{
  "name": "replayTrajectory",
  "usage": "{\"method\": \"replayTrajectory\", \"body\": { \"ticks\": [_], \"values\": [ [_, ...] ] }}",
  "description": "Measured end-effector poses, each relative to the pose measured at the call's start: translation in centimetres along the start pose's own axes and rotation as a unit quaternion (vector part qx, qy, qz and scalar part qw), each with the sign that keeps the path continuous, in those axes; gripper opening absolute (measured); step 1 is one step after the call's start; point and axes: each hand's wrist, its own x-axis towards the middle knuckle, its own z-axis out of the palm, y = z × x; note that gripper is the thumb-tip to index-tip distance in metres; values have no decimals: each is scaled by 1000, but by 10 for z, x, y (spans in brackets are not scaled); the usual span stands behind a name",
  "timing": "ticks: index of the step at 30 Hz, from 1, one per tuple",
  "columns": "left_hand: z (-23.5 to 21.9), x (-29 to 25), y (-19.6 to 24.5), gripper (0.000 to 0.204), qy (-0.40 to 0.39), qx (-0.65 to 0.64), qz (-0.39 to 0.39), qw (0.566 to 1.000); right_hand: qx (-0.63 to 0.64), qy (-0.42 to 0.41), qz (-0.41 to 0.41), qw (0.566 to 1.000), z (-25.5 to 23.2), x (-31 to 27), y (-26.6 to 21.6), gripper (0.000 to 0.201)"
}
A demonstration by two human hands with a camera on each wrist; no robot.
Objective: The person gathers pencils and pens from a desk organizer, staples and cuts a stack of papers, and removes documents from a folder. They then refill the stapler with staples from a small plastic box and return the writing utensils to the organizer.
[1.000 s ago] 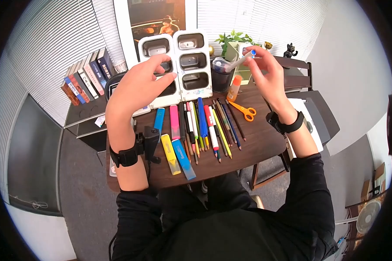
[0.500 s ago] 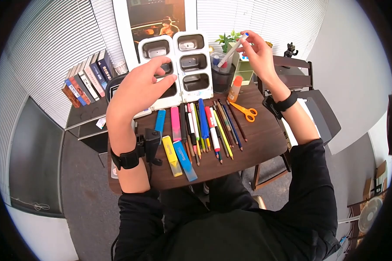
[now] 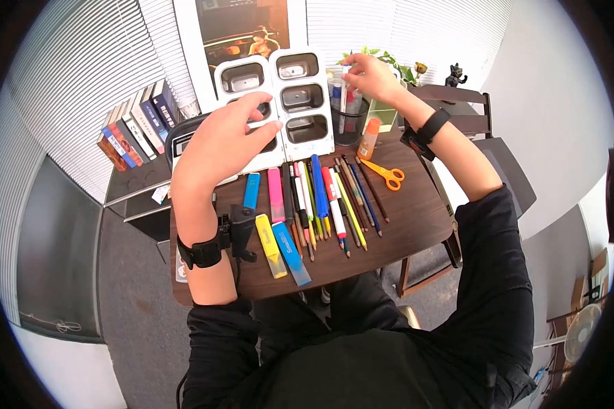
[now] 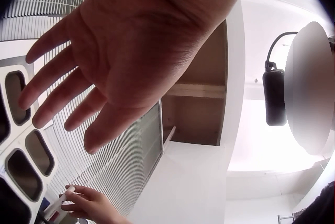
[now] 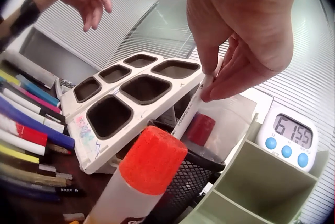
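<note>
My right hand [image 3: 374, 76] pinches a white marker [image 3: 343, 102] near its upper end. The marker stands nearly upright, its lower part inside the black mesh pen cup [image 3: 348, 133]. A red-capped pen [image 5: 201, 130] and a clear plastic piece show in that cup beside it. My left hand [image 3: 225, 140] hovers with fingers spread and nothing in them, in front of the white holder [image 3: 310, 146] with dark compartments, partly hiding it. Below both hands lie a row of pens and pencils, with a thick blue marker [image 3: 319, 191] among them, and a yellow highlighter [image 3: 271, 249].
An orange-capped glue stick [image 3: 368, 140] stands close to the pen cup, with orange scissors [image 3: 391, 178] in front. Behind them is a pale green organizer [image 3: 387, 117] bearing a white digital timer [image 5: 285, 137]. Books [image 3: 140, 123] stand at the far left.
My right hand has moved left and turned downward, bringing the marker from a slant above the cup to nearly upright within it. The left hand has hardly moved.
</note>
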Motion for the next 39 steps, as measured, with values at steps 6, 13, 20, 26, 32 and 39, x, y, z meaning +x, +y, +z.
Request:
{"method": "replayTrajectory", "body": {
  "ticks": [6,13,20,26,32,39],
  "values": [
    [1,1,5,47,-13,1,0,1000,-78,18,-106,991,2,-14,3,38],
    [2,0,3,47,0,8,5,1000,-81,42,-142,986,-16,-66,-8,30],
    [4,-1,6,47,4,13,8,1000,-186,-29,-116,975,-12,-101,20,30],
    [7,1,2,47,8,13,10,1000,-62,-62,-30,996,1,-102,29,38],
    [8,2,4,47,2,12,6,1000,7,55,-40,998,-36,-76,-11,32],
    [7,0,6,47,0,12,5,1000,-56,26,-73,995,-26,-51,-9,37]
  ]
}}
